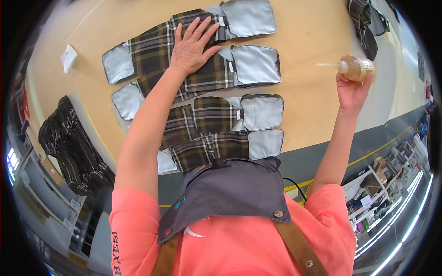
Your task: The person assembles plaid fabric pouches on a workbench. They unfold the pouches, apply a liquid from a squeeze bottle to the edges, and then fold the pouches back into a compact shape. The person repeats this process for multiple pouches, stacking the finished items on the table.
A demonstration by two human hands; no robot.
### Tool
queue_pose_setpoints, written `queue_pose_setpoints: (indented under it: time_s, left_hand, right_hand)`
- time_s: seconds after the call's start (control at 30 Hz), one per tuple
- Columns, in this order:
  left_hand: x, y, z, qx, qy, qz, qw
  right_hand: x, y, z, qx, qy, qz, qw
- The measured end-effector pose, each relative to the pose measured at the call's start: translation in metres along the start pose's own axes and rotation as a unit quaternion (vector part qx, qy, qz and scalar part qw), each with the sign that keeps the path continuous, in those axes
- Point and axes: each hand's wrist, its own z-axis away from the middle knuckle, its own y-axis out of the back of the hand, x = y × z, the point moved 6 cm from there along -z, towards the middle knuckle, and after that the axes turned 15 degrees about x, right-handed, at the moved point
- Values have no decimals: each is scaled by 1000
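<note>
My left hand lies flat with fingers spread on the topmost of several plaid fabric pieces. These are dark brown, black and tan check, with silvery grey lining showing at the ends. They overlap in a column down to the table's near edge, and small white tags show by some of the linings. Out to the right, my right hand is closed around a small clear plastic bottle with amber-coloured contents. The bottle is held tipped on its side above the table, its thin pale nozzle pointing left.
A pale tan table spreads under the fabric. Near its left side lies a white folded card. Bundled dark pieces sit at the left edge, more dark plaid cloth at the far right. Loaded shelves stand beyond the floor at right.
</note>
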Motion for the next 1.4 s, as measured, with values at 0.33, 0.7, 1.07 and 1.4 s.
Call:
queue_pose_setpoints:
  time_s: [0.33,0.7,1.07,1.4]
  left_hand:
    - [2,-4,-2,12,-1,14,1000]
    - [4,2,-3,18,0,14,1000]
    - [3,2,-2,41,-2,23,999]
    - [4,8,-4,50,1,30,998]
  right_hand:
    - [-14,18,32,22,49,-32,998]
    - [-13,15,39,-37,32,-33,998]
    - [15,-44,42,-66,42,25,997]
    - [14,23,23,62,-5,79,995]
